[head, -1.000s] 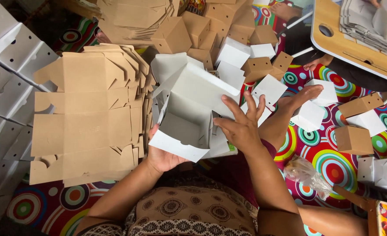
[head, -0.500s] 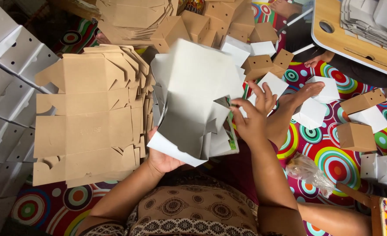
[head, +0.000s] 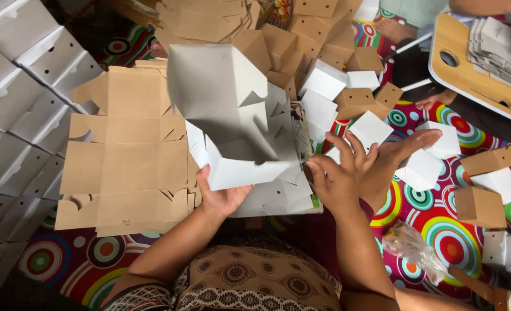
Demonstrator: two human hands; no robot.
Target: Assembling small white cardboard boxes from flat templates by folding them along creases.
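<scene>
— What has the left hand got?

— A half-folded white carton. The fingers are closed around its lower flap, thumb on top, and the box stands up tall and tilted over the lap, its flaps hanging loose.

— And the right hand?

— Spread wide, fingers fanned, holding nothing. It sits just right of the carton, not touching it as far as I can tell.

— What lies around the carton?

— Left of it, a stack of flat brown cardboard blanks. Under it, more white blanks lie flat. Beyond it, a heap of folded brown boxes, and to its right small white boxes scattered on a mat with coloured circles. Far left of the carton, rows of finished white boxes. A crumpled clear plastic bag lies low to its right, near the right forearm.

— Anyone else?

— Far upper right of the carton, another person's foot under a small wooden counter that carries grey sheets.
</scene>
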